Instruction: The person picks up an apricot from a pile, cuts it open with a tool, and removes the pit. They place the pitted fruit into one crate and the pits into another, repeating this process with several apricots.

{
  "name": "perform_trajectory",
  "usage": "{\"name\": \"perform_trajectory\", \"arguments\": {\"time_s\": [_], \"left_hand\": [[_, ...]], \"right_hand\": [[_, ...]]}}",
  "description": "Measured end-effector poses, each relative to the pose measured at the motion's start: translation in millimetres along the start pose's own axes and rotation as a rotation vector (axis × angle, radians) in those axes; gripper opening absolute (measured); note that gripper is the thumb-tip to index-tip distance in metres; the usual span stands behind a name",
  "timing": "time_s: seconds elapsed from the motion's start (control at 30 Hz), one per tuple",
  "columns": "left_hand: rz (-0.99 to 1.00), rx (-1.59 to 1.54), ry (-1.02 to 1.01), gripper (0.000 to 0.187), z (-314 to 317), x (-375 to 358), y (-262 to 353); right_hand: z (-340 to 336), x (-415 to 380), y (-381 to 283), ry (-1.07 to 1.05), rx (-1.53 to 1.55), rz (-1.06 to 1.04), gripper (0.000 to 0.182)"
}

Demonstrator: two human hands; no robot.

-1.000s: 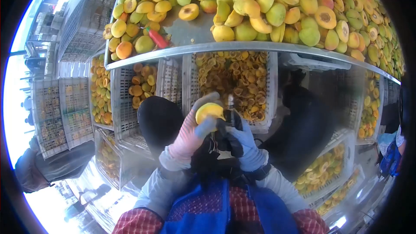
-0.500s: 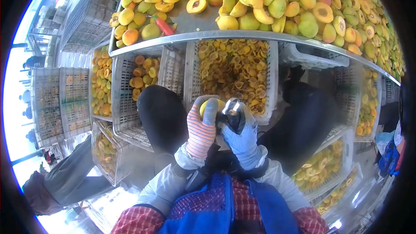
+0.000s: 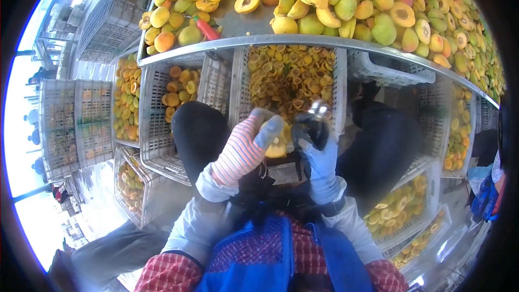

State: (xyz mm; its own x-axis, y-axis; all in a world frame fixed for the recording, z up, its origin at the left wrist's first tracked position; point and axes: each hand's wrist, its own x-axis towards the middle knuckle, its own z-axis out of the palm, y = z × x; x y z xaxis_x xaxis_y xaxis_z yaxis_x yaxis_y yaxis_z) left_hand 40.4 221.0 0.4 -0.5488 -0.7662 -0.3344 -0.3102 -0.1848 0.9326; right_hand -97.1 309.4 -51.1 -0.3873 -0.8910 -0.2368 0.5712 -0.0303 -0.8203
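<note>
My left hand (image 3: 248,141), in a striped glove with grey fingertips, is closed round a yellow fruit (image 3: 277,147), part of which shows below its fingers. To its right, my right hand (image 3: 319,148), in a blue glove with dark fingers, grips a small tool (image 3: 319,110) with a shiny metal end, blurred by motion. The two hands are apart, between my knees. Just beyond them stands a white crate (image 3: 339,84) full of cut fruit pieces (image 3: 292,78).
A metal-edged table (image 3: 232,42) heaped with whole and halved fruit (image 3: 324,0) spans the top; a red-handled tool (image 3: 206,29) lies on it. Crates of fruit (image 3: 127,97) stand left and right (image 3: 397,205). Another person's leg (image 3: 116,246) is at the lower left.
My hands have moved apart, the right one to the right with the tool. The fruit in my left hand now sits lower. The other person's leg at the lower left has shifted down.
</note>
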Motion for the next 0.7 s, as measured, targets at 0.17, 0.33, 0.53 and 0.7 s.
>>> {"name": "perform_trajectory", "arguments": {"time_s": [0.17,0.33,0.53,0.7], "left_hand": [[0.004,-0.169,0.084,0.039,4,-2,1],[0.141,-0.427,0.338,0.047,40,-14,-17],[0.117,-0.307,0.429,0.039,22,-11,-15],[0.040,-0.319,0.373,0.041,23,-12,-13]], "right_hand": [[11,-9,-3,-0.027,0.178,0.339,0.039],[35,-22,8,0.121,0.486,0.396,0.032],[17,-21,12,-0.138,-0.504,-0.100,0.035],[21,-30,2,-0.238,-0.852,-0.108,0.043]]}}
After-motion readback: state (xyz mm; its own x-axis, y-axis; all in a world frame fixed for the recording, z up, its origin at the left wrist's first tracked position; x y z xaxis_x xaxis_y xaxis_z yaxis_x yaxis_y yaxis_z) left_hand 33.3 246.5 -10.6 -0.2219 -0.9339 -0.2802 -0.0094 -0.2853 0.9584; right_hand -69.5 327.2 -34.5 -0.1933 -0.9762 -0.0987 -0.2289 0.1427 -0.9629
